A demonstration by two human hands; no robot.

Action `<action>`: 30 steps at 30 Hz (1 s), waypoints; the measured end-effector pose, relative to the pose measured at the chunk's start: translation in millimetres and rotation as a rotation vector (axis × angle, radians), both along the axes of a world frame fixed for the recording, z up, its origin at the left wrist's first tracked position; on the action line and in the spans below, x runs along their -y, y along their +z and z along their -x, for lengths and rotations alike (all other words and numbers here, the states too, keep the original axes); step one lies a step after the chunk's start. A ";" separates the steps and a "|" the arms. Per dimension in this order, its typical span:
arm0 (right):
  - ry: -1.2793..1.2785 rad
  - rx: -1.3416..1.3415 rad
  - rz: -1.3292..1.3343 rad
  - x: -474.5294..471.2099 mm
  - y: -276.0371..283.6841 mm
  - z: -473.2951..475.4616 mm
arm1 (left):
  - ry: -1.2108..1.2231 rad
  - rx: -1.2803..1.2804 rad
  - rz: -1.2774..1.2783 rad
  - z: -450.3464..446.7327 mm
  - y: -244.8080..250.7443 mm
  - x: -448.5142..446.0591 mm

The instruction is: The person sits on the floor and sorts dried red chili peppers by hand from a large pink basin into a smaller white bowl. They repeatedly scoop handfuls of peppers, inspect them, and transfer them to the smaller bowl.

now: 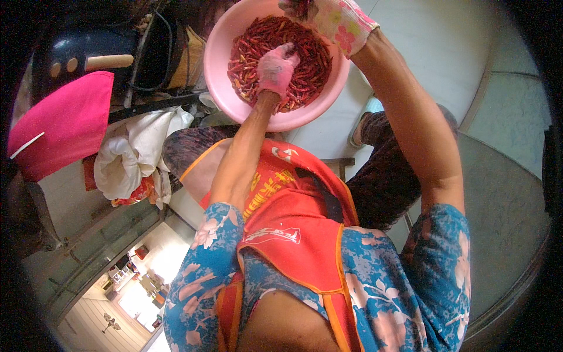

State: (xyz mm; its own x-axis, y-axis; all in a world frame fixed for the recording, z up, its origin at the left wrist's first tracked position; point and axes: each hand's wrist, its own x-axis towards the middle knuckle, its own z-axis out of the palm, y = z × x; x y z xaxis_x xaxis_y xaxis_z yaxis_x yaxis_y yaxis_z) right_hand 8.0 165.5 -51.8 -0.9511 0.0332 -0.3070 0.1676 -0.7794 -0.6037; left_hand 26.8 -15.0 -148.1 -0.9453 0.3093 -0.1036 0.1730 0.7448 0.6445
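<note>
A pink plastic basin (220,88) holds a large heap of dried red chili peppers (308,83). My left hand (276,70), in a pink knit work glove with a soiled back, reaches down onto the chilies near the basin's middle; whether its fingers grip any is hidden. My right hand (321,17), in a white glove with pink flowers and dark, dirty fingers, is over the basin's upper right rim. Its fingers are partly cut off by the picture's top edge, and I cannot tell what they hold.
White crumpled sacks (140,154) and a bright pink cloth (66,127) lie to the left. A black appliance with a wooden handle (109,62) stands at the upper left. My knees flank the basin's near side, with a wooden stool edge (338,162) below and pale floor tiles (431,48) at right.
</note>
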 end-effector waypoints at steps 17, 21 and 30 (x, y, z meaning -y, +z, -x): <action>0.132 -0.005 0.211 3.7 7.1 7.9 | -0.279 0.012 -0.414 -2.8 77.3 16.2; 0.119 0.003 0.160 0.9 -6.8 12.7 | -0.577 0.026 0.172 -37.1 23.0 32.3; 0.096 0.016 0.123 3.9 2.7 7.0 | -0.573 -0.108 0.334 -40.6 -10.5 31.5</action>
